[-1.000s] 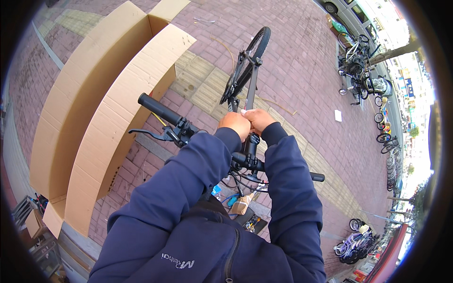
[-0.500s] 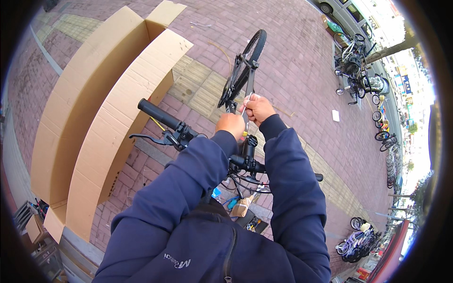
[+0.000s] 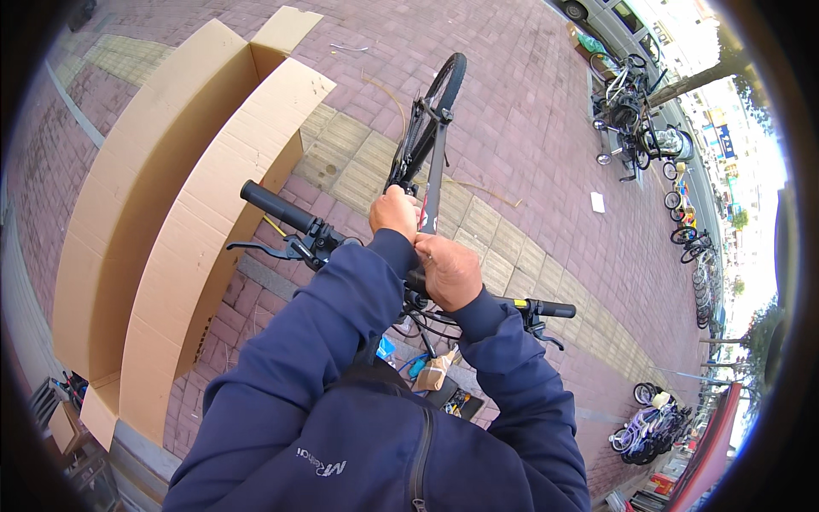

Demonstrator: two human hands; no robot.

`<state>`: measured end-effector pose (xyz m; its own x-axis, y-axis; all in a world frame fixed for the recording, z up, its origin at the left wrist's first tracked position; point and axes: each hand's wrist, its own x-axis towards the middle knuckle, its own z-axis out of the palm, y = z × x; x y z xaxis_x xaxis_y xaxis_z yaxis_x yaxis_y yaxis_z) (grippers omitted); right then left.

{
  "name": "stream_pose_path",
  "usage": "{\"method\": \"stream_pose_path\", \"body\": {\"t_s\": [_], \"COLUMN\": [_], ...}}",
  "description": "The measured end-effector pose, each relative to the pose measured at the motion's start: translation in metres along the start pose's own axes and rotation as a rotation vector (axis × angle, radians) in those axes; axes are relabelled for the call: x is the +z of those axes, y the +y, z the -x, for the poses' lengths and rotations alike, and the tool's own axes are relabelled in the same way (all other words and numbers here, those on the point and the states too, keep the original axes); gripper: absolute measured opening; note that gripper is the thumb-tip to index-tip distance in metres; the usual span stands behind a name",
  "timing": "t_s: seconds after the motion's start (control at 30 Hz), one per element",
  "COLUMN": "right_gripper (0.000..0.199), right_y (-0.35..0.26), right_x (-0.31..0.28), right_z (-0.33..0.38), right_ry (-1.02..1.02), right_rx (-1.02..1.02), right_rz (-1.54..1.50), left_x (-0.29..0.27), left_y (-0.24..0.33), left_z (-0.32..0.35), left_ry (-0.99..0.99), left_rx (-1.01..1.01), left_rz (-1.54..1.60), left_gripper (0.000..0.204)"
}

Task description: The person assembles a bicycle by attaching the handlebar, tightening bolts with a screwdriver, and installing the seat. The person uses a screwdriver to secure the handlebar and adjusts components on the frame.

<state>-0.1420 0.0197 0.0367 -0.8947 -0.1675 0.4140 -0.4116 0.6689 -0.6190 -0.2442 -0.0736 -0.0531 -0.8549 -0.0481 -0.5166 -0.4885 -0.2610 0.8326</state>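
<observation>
A dark bicycle [image 3: 433,182] stands in front of me, its rear wheel [image 3: 447,83] pointing away. Its handlebar's left grip [image 3: 277,207] and brake lever [image 3: 258,250] extend to the left. My left hand [image 3: 394,212] is closed at the left side of the top tube; whatever its fingers hold is hidden. Closer to me, my right hand [image 3: 450,269] is closed with its fingertips against the tube, just behind the handlebar stem. Nothing can be made out between those fingers. The right grip [image 3: 559,310] shows beyond my right sleeve.
A long open cardboard box [image 3: 217,218] lies on the left. Below the handlebar are a brown paper-wrapped item [image 3: 435,373] and a tray of tools [image 3: 461,403]. A white paper [image 3: 597,202] lies on the paving. Parked bikes [image 3: 653,431] and a van [image 3: 627,26] stand at the right.
My right hand has come back toward me along the tube, and my left has shifted slightly forward and left. The thin white strip seen at my right fingers earlier no longer shows.
</observation>
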Motion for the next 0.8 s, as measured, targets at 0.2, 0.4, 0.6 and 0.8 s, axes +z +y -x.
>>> {"method": "stream_pose_path", "body": {"t_s": [0.2,0.4,0.6,0.8], "right_gripper": [0.007,0.009,0.011,0.013], "right_y": [0.047,0.121,0.144,0.154], "right_x": [-0.009,-0.001,0.021,0.028], "right_z": [-0.063,-0.086,-0.071,-0.065], "right_ry": [0.158,-0.099,-0.218,-0.305], "right_rx": [0.468,1.002,1.069,1.107], "right_rz": [-0.558,-0.769,-0.861,-0.844], "left_x": [0.003,0.006,0.01,0.01], "left_y": [0.013,0.005,0.006,0.01], "left_z": [0.019,0.022,0.029,0.033], "left_ry": [-0.13,-0.182,-0.079,-0.127], "left_rx": [-0.074,0.119,0.113,0.053], "left_rz": [0.048,-0.543,-0.695,-0.748], "left_gripper": [0.035,0.024,0.021,0.025]}}
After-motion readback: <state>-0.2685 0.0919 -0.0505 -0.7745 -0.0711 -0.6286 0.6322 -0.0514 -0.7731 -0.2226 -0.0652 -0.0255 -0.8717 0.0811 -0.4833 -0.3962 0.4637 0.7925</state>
